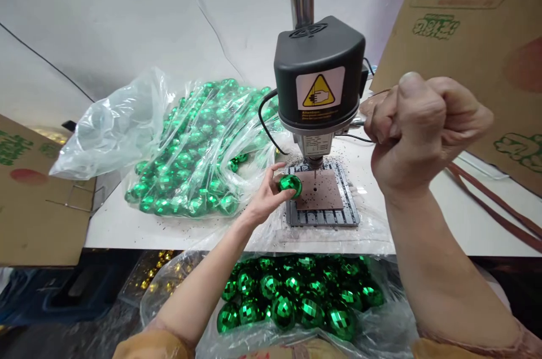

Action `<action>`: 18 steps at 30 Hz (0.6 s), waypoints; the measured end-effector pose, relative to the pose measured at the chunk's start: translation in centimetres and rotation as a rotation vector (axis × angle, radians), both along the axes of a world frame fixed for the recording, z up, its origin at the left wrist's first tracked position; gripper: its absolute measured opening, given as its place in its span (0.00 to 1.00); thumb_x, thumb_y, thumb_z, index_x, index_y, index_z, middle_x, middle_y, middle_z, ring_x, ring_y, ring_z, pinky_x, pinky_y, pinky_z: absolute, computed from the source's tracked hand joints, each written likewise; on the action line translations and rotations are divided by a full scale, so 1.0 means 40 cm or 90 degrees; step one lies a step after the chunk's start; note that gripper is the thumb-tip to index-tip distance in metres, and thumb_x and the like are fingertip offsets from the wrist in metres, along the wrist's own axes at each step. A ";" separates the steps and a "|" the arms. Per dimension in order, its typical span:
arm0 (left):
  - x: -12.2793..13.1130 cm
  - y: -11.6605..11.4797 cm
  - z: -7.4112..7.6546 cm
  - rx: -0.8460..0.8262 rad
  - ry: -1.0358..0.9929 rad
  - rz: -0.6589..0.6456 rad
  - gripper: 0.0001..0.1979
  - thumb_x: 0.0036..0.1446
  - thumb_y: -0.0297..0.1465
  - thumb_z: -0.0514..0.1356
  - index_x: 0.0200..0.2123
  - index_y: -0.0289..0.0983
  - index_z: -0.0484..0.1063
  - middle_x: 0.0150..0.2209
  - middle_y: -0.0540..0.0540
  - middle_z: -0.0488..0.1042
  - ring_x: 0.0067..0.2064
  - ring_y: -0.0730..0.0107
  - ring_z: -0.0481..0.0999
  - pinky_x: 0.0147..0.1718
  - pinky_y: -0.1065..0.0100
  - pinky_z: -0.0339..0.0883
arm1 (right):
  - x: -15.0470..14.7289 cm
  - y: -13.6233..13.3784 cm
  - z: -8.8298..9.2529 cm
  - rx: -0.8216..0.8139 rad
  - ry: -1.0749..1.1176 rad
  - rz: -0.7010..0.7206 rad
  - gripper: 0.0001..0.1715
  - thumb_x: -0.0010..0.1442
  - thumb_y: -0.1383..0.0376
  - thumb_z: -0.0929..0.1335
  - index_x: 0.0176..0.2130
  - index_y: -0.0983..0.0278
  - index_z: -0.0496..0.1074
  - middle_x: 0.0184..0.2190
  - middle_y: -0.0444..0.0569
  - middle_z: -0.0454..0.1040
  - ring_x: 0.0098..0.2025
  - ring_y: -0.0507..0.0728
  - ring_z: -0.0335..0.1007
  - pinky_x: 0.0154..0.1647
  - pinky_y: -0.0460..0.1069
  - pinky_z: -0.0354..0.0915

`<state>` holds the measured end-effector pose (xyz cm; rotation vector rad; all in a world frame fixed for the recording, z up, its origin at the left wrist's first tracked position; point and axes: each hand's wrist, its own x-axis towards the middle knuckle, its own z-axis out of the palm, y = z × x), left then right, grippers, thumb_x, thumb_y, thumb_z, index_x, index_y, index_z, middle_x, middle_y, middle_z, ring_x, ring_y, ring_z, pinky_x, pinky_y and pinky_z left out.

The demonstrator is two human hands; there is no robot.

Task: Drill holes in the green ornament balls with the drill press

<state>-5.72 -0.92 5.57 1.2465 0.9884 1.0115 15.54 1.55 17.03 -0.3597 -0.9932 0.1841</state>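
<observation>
A shiny green faceted ball (290, 185) is held between the thumb and fingers of my left hand (266, 195), at the left side of the drill press base (351, 213). On that base lies a brown square board (324, 192) with a small dark hole, scattered with dark shavings. Above it stands the black drill press head (319, 65), its bit pointing down at the board. My right hand (423, 127) is closed in a fist around the feed lever (359, 121) on the right side of the head; most of the lever is hidden.
Many green balls in a clear plastic bag (195, 144) lie at the left on the white table (148, 235). Below the table's front edge, more green balls (283, 311) fill a plastic-lined box. Cardboard boxes (38, 206) stand at both sides. A brown strap (486, 201) lies at the right.
</observation>
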 end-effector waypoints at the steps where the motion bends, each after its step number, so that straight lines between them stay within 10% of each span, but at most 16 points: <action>1: 0.003 0.004 -0.002 0.004 -0.005 0.000 0.32 0.47 0.39 0.73 0.53 0.41 0.65 0.38 0.50 0.76 0.38 0.70 0.75 0.40 0.67 0.68 | -0.001 0.001 0.000 -0.001 -0.001 0.004 0.28 0.58 0.63 0.71 0.15 0.61 0.54 0.10 0.37 0.53 0.13 0.47 0.47 0.16 0.50 0.48; 18: 0.088 0.055 -0.104 0.059 -0.046 0.126 0.29 0.44 0.45 0.75 0.41 0.38 0.66 0.35 0.50 0.76 0.36 0.72 0.75 0.38 0.69 0.68 | -0.012 -0.009 -0.007 -0.051 -0.030 -0.025 0.32 0.62 0.56 0.68 0.21 0.61 0.45 0.14 0.40 0.45 0.17 0.47 0.44 0.20 0.52 0.46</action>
